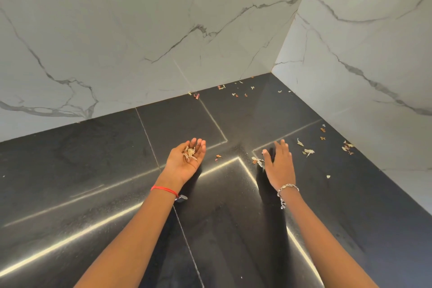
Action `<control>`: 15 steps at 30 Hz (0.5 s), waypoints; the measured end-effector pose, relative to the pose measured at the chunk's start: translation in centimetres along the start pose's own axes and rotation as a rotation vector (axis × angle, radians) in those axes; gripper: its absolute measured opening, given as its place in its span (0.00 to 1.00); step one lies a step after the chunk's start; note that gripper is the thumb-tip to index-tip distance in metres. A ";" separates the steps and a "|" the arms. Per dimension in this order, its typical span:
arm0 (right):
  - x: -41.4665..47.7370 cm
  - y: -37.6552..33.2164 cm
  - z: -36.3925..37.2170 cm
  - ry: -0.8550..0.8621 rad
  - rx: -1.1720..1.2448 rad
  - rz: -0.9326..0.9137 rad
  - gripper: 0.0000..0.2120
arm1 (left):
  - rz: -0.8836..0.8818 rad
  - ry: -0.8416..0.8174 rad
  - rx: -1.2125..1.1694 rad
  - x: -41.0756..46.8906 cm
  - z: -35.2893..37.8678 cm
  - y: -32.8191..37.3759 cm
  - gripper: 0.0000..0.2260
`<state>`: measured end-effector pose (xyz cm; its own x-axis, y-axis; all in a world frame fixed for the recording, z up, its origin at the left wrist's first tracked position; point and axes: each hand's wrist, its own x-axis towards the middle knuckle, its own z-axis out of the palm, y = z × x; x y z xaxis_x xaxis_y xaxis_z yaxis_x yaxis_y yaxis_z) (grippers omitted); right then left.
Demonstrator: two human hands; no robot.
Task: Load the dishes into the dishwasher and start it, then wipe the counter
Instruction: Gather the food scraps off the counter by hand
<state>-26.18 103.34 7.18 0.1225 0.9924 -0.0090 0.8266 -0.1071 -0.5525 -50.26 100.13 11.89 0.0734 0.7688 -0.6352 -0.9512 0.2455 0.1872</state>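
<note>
A black stone counter (98, 182) fills the lower view and runs into a corner. My left hand (187, 161) is palm up above it, cupped, with a small heap of pale peel scraps (190, 153) lying in the palm. My right hand (279, 163) is palm down on the counter with straight fingers, its edge against a few pale scraps (257, 161). More scraps lie just right of it (308, 151). No dishes or dishwasher are in view.
White marble-pattern walls (140, 42) close the counter at the back and right (374, 65). Loose scraps are scattered in the far corner (233, 93) and along the right wall (348, 147). One small bit (218, 156) lies between my hands.
</note>
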 end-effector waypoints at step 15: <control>-3.6 -10.3 7.7 -0.231 -0.227 -0.315 0.29 | 0.039 -0.009 -0.001 -0.4 -0.9 1.0 0.12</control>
<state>-39.32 101.35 6.46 -0.2583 0.9635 -0.0697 0.9068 0.2170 -0.3614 -51.46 99.57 11.67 0.0392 0.7832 -0.6206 -0.9538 0.2145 0.2105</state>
